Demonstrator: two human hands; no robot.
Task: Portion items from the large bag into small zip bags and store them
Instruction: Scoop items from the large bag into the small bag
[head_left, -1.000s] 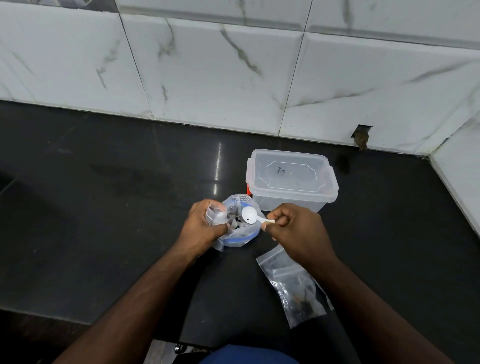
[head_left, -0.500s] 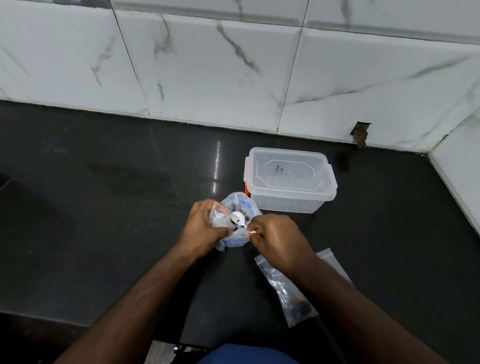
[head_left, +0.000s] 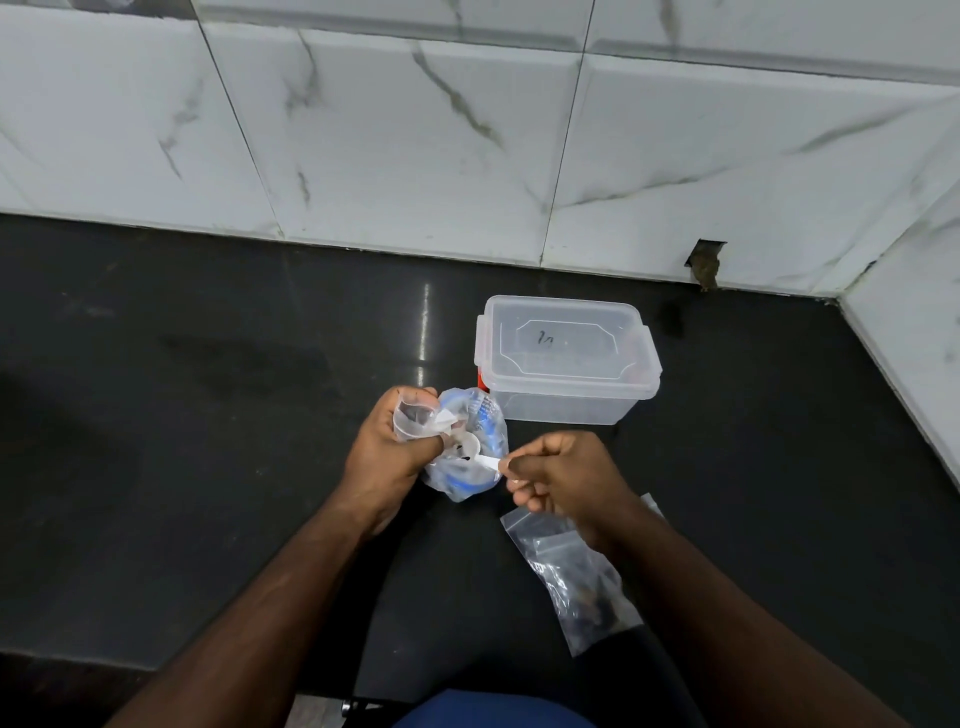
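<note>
While the right hand (head_left: 563, 480) pinches the flat white handle of a small plastic spoon (head_left: 475, 453) between thumb and curled fingers, the spoon's round bowl sits inside the open mouth of the large bag (head_left: 470, 441), with a few dark bits showing at the bowl's edge. That bag, clear plastic with blue print, stands on the black countertop (head_left: 208, 441), and its left side is bunched in the left hand (head_left: 392, 452). The left hand's fingers are curled round both the bag's gathered plastic and a small clear zip bag (head_left: 413, 418), whose mouth is held open in a ring at the top of the fist, just left of the large bag's opening. What is inside the small bag cannot be made out.

Just behind and to the right of the large bag stands a clear plastic storage box (head_left: 569, 358) with its lid clipped on; a small red part shows at the box's near left corner. In front and to the right of the large bag, partly under the right forearm, a second clear zip bag (head_left: 576, 582) lies flat on the countertop with dark pieces inside. Behind the storage box, white marble-look wall tiles (head_left: 415, 156) meet the countertop.
</note>
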